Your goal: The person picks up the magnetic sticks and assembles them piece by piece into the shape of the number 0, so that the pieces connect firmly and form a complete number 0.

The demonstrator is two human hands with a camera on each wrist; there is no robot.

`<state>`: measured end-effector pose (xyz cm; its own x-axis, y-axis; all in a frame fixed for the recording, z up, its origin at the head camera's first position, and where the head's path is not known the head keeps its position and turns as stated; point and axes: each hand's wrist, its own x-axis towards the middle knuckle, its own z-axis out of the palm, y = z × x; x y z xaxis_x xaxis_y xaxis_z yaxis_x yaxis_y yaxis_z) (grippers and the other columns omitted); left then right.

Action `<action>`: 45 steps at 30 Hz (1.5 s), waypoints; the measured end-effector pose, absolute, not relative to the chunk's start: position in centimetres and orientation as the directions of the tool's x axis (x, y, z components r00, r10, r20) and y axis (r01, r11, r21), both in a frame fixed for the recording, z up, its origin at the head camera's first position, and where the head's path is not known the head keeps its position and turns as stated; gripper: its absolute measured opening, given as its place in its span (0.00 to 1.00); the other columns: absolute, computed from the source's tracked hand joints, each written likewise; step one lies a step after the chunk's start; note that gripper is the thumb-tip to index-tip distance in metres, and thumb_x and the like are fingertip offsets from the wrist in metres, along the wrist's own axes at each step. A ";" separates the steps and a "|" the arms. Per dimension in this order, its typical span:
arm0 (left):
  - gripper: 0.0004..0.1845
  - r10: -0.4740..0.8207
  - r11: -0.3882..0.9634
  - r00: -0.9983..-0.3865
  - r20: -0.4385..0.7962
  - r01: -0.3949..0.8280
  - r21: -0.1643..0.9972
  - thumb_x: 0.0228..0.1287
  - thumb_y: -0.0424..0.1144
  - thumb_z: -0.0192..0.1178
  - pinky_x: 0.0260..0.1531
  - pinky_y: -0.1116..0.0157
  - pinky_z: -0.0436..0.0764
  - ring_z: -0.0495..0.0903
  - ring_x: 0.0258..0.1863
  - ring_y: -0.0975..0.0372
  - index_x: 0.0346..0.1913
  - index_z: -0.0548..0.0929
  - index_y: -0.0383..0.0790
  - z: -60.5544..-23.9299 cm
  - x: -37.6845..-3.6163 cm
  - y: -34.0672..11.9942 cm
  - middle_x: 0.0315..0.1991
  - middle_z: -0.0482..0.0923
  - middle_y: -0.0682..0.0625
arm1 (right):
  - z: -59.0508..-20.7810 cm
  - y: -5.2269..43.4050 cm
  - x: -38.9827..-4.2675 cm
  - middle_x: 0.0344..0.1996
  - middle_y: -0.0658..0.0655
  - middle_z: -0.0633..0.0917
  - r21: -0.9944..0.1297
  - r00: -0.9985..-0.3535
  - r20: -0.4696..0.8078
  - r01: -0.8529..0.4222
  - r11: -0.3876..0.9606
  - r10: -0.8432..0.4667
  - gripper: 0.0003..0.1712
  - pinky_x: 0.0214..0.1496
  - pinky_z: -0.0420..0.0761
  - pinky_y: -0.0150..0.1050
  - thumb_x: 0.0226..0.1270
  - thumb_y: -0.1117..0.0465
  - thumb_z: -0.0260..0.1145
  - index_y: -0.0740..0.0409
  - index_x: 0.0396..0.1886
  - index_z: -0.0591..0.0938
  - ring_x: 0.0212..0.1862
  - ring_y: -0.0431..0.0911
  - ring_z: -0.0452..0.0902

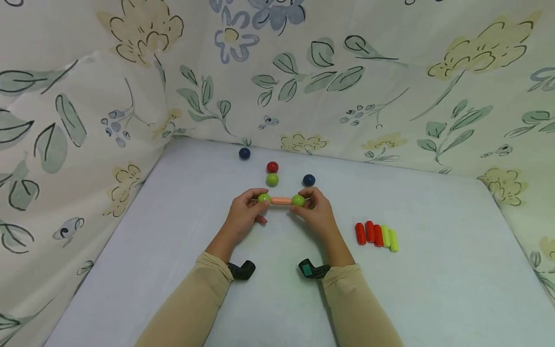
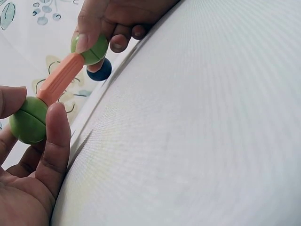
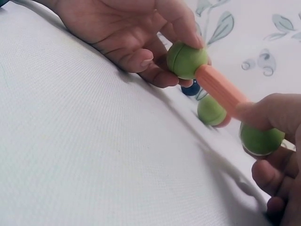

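An orange rod with a green ball on each end hangs just above the white table. My left hand pinches the left green ball between thumb and fingers. My right hand pinches the right green ball the same way. The left wrist view shows my thumb against the near green ball, with the orange rod running to the far ball. From the right wrist, the near green ball sits under my fingers.
Loose balls lie beyond the hands: a blue ball, a red ball, a green ball and another blue ball. A row of red and yellow-green rods lies to the right. Floral cloth walls the back and left.
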<state>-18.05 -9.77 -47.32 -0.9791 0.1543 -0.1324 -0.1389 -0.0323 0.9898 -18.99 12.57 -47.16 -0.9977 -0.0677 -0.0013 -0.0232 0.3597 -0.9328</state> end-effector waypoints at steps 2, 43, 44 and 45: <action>0.21 0.154 -0.032 -0.979 -0.135 -0.141 0.989 0.67 0.37 0.63 0.31 0.64 0.85 0.78 0.40 0.56 0.62 0.76 0.40 -47.3 -18.1 -9.8 0.52 0.77 0.45 | -47.1 12.6 -19.0 0.41 0.54 0.79 -0.931 -0.998 -0.010 -0.015 0.365 -0.066 0.23 0.34 0.72 0.33 0.55 0.60 0.76 0.53 0.49 0.78 0.37 0.47 0.71; 0.22 0.219 0.022 -0.968 -0.125 -0.123 0.992 0.65 0.36 0.65 0.30 0.64 0.84 0.77 0.41 0.57 0.61 0.78 0.40 -47.3 -18.1 -9.9 0.55 0.75 0.46 | -46.7 13.4 -19.3 0.56 0.64 0.82 -0.992 -0.993 -0.030 0.015 0.125 -0.115 0.27 0.39 0.74 0.26 0.60 0.73 0.66 0.65 0.62 0.76 0.42 0.41 0.73; 0.22 0.219 0.022 -0.968 -0.125 -0.123 0.992 0.65 0.36 0.65 0.30 0.64 0.84 0.77 0.41 0.57 0.61 0.78 0.40 -47.4 -18.1 -9.9 0.55 0.74 0.45 | -46.4 13.3 -19.1 0.56 0.64 0.82 -0.992 -0.993 -0.037 0.022 0.125 -0.112 0.27 0.38 0.74 0.26 0.60 0.72 0.66 0.66 0.62 0.76 0.42 0.41 0.73; 0.22 0.218 0.023 -0.968 -0.125 -0.123 0.992 0.65 0.36 0.65 0.31 0.64 0.84 0.77 0.41 0.58 0.62 0.78 0.40 -47.4 -18.2 -9.9 0.55 0.74 0.45 | -46.0 13.3 -19.0 0.56 0.63 0.82 -0.991 -0.993 -0.043 0.028 0.128 -0.110 0.27 0.37 0.73 0.26 0.61 0.72 0.66 0.66 0.62 0.76 0.41 0.42 0.72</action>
<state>-18.16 -9.85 -47.40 -0.9678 0.2184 -0.1251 -0.1231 0.0225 0.9921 -18.98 13.27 -46.00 -0.9931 -0.1095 -0.0427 0.0285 0.1283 -0.9913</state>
